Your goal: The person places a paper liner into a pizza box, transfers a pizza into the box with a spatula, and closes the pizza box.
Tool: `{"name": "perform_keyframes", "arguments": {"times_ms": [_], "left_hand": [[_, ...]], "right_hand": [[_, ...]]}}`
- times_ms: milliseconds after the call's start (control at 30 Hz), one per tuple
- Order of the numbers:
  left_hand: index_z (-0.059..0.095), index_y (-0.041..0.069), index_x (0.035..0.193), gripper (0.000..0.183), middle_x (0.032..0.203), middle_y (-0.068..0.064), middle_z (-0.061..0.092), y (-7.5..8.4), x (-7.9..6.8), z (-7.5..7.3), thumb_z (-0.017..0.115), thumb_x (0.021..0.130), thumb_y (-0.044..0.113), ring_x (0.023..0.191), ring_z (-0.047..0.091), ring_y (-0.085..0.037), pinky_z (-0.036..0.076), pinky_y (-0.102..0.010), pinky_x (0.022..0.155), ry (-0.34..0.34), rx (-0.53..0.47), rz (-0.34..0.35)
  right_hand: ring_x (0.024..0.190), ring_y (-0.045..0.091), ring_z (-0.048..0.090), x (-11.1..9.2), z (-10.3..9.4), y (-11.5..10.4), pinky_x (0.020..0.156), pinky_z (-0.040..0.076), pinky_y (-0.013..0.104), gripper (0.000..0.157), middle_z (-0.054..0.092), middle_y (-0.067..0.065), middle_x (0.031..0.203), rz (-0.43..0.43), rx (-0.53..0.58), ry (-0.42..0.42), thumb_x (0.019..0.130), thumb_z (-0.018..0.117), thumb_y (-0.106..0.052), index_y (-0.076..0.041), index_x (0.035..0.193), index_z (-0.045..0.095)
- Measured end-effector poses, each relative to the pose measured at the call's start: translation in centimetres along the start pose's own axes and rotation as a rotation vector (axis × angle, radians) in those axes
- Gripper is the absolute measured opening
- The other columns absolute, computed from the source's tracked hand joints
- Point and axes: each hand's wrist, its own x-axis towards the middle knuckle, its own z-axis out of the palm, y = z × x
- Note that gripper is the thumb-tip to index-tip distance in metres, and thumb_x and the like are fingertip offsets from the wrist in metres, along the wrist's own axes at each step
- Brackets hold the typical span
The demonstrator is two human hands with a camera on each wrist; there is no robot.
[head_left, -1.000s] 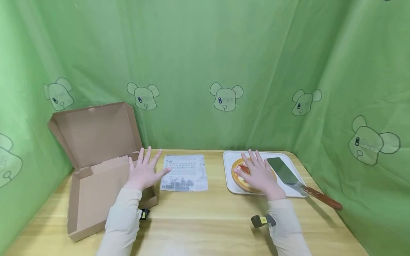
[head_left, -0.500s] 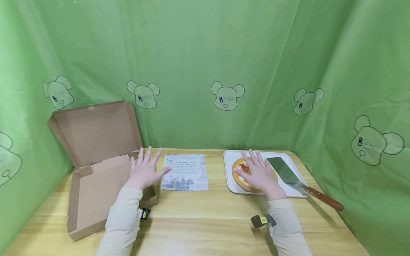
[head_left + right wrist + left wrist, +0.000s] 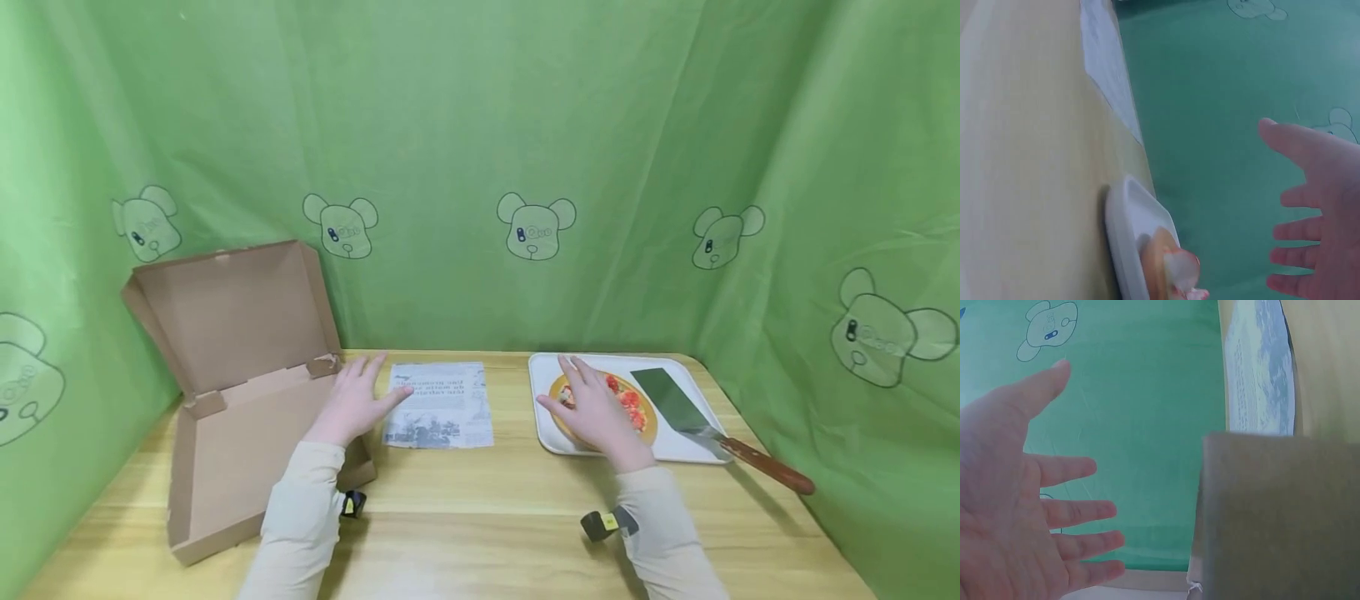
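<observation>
My left hand [image 3: 351, 404] hovers with spread fingers between the cardboard pizza box [image 3: 240, 458] and a printed sheet of paper [image 3: 437, 404], holding nothing. In the left wrist view its palm [image 3: 1004, 506] faces inward, above a brown box wall [image 3: 1282, 519]. My right hand [image 3: 596, 417] is held over a pizza [image 3: 636, 408] on a white tray [image 3: 542, 433] and hides part of it. The right wrist view shows that hand [image 3: 1329, 231] raised apart from the pizza, fingers extended. A pizza server [image 3: 765, 465] with a wooden handle lies across the tray's right side, its handle jutting past the rim.
The box lid [image 3: 232, 317] stands raised at the back left. Green curtains [image 3: 442, 125] with bear drawings enclose the wooden table [image 3: 465, 533] at the back and both sides. Small black cameras [image 3: 600, 525] are strapped on the wrists.
Both hands have turned from palms down toward palms facing each other, and their fingers have drawn somewhat closer together. More of the pizza shows now. The view has shifted slightly.
</observation>
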Motion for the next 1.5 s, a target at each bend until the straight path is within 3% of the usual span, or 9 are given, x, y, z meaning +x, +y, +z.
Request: {"name": "perform_keyframes", "arguments": {"times_ms": [367, 700, 800, 867, 933, 1100, 1233, 1367, 1500], "left_hand": [[0.032, -0.003, 0.148, 0.08, 0.147, -0.031, 0.039, -0.5, 2.9, -0.4, 0.061, 0.092, 0.047, 0.136, 0.038, -0.049, 0.033, -0.06, 0.113, -0.037, -0.022, -0.036], [0.046, -0.013, 0.135, 0.067, 0.138, -0.031, 0.051, -0.6, 4.9, 0.5, 0.069, 0.088, 0.029, 0.127, 0.049, -0.046, 0.041, -0.054, 0.11, -0.152, -0.133, -0.174], [0.064, -0.007, 0.094, 0.035, 0.092, -0.021, 0.068, -0.6, 5.9, 1.2, 0.073, 0.085, 0.025, 0.085, 0.066, -0.032, 0.058, -0.037, 0.077, -0.193, -0.148, -0.225], [0.055, 0.004, 0.067, 0.031, 0.063, -0.007, 0.056, -0.6, 6.3, 1.7, 0.075, 0.081, 0.022, 0.058, 0.055, -0.02, 0.049, -0.027, 0.055, -0.212, -0.171, -0.261], [0.041, 0.014, 0.058, 0.041, 0.054, 0.004, 0.036, -0.6, 6.6, 2.1, 0.077, 0.078, 0.018, 0.048, 0.035, -0.012, 0.033, -0.024, 0.045, -0.226, -0.21, -0.303], [0.062, -0.001, 0.084, 0.021, 0.081, -0.01, 0.058, -0.3, 6.4, 2.8, 0.076, 0.077, 0.013, 0.072, 0.053, -0.022, 0.052, -0.034, 0.068, -0.217, -0.213, -0.346], [0.063, -0.008, 0.113, 0.042, 0.118, -0.022, 0.064, -0.1, 6.0, 3.2, 0.075, 0.078, 0.012, 0.1, 0.06, -0.032, 0.054, -0.043, 0.093, -0.189, -0.161, -0.339], [0.064, -0.008, 0.112, 0.04, 0.118, -0.022, 0.065, -0.1, 6.0, 3.6, 0.075, 0.078, 0.01, 0.1, 0.06, -0.032, 0.054, -0.043, 0.094, -0.169, -0.14, -0.364], [0.066, -0.006, 0.109, 0.035, 0.115, -0.021, 0.066, -0.2, 6.3, 3.9, 0.074, 0.077, 0.005, 0.096, 0.06, -0.03, 0.056, -0.042, 0.09, -0.159, -0.126, -0.397]], "right_hand": [[0.136, 0.047, 0.037, 2.4, 0.8, -2.3, 0.111, 0.034, 0.062, 0.08, 0.038, 0.027, 0.148, 0.032, 0.083, -0.017, 0.092, 0.06, -0.05, -0.004, 0.15, 0.032], [0.131, 0.048, 0.044, 4.1, 3.3, -4.7, 0.111, 0.04, 0.056, 0.082, 0.04, 0.032, 0.144, 0.091, 0.114, -0.109, 0.09, 0.065, -0.045, 0.008, 0.145, 0.035], [0.128, 0.047, 0.048, 4.6, 4.3, -5.3, 0.109, 0.041, 0.054, 0.08, 0.044, 0.033, 0.141, 0.139, 0.14, -0.127, 0.089, 0.068, -0.041, 0.01, 0.142, 0.037], [0.126, 0.046, 0.049, 4.9, 4.9, -5.8, 0.109, 0.043, 0.053, 0.078, 0.047, 0.032, 0.139, 0.169, 0.158, -0.145, 0.088, 0.069, -0.04, 0.011, 0.139, 0.04], [0.124, 0.045, 0.052, 5.1, 5.5, -6.2, 0.107, 0.044, 0.052, 0.075, 0.051, 0.032, 0.135, 0.195, 0.178, -0.161, 0.087, 0.07, -0.036, 0.012, 0.136, 0.043], [0.118, 0.045, 0.056, 5.2, 6.8, -6.8, 0.103, 0.047, 0.051, 0.071, 0.056, 0.031, 0.128, 0.268, 0.213, -0.213, 0.083, 0.074, -0.032, 0.013, 0.131, 0.047], [0.109, 0.04, 0.06, 5.1, 7.8, -7.0, 0.1, 0.05, 0.05, 0.067, 0.059, 0.029, 0.12, 0.313, 0.203, -0.229, 0.081, 0.076, -0.03, 0.012, 0.126, 0.05], [0.096, 0.034, 0.061, 5.0, 8.4, -7.3, 0.095, 0.052, 0.048, 0.064, 0.06, 0.027, 0.113, 0.33, 0.19, -0.223, 0.078, 0.078, -0.027, 0.012, 0.122, 0.052], [0.1, 0.036, 0.06, 5.0, 8.6, -7.6, 0.097, 0.052, 0.049, 0.067, 0.057, 0.028, 0.119, 0.347, 0.183, -0.233, 0.077, 0.079, -0.025, 0.013, 0.125, 0.05]]}}
